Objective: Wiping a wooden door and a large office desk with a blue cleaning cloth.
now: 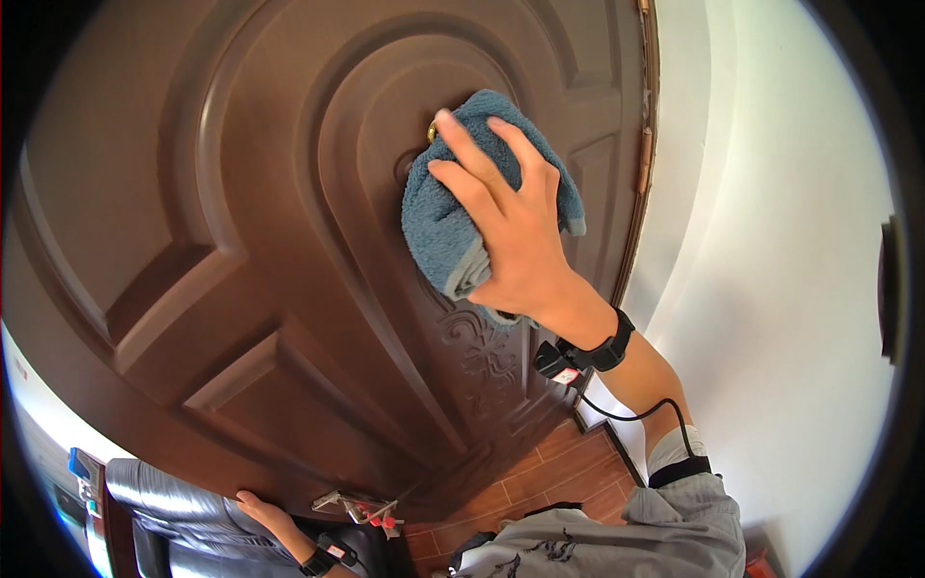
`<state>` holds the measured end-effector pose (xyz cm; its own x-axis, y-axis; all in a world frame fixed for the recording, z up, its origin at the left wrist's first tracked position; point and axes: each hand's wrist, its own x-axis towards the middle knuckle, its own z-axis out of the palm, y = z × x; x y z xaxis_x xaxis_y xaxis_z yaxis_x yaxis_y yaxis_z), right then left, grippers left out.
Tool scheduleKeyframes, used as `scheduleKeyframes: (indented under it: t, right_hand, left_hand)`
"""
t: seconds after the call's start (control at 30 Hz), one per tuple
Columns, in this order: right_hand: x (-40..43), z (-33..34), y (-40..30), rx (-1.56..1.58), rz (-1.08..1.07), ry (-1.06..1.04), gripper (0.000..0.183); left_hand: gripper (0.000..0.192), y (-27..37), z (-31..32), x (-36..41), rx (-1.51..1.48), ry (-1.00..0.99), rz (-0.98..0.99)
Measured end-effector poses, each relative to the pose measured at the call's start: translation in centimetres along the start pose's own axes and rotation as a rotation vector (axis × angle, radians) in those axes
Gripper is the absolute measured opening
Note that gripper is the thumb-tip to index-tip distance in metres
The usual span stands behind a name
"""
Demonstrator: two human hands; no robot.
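My right hand (517,217) presses a folded blue terry towel (441,224) against the raised centre panel of a dark brown door (282,180). Three fingers spread over the cloth, while the thumb is hidden. Just past the fingertips, a small brass ring, perhaps a peephole (431,132), shows at the towel's edge. Low on the left, my left hand (267,514) holds the door's edge, some of its fingers out of sight. To the right of that hand is a metal door handle (358,509) with something red hanging on it.
Hinges (644,160) line the door's right side, beside a white wall (766,238). Below lies a reddish-brown tiled floor (535,480). A black leather sofa (173,498) stands behind the door at lower left. A black cable (636,417) runs along my right forearm from a wrist-strapped device.
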<state>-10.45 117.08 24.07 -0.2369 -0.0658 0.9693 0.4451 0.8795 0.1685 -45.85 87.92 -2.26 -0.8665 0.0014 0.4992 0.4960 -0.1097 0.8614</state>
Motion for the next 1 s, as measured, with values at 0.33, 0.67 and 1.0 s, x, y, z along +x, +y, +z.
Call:
scheduleKeyframes:
  t: [0.33,0.67,1.0]
  right_hand:
    - [-8.6,1.4,3.1,0.143,0.084,-0.065,0.074]
    - [-15.8,4.0,4.3,0.308,0.298,0.135,0.076]
    - [-0.3,-1.7,6.1,0.381,0.060,0.093,0.073]
  left_hand:
    - [0.087,-0.9,0.6,-0.2,-0.042,0.040,-0.074]
    - [0.081,3.3,2.9,-2.3,-0.013,0.085,-0.031]
    - [0.074,2.0,-0.1,-1.8,-0.078,0.064,-0.064]
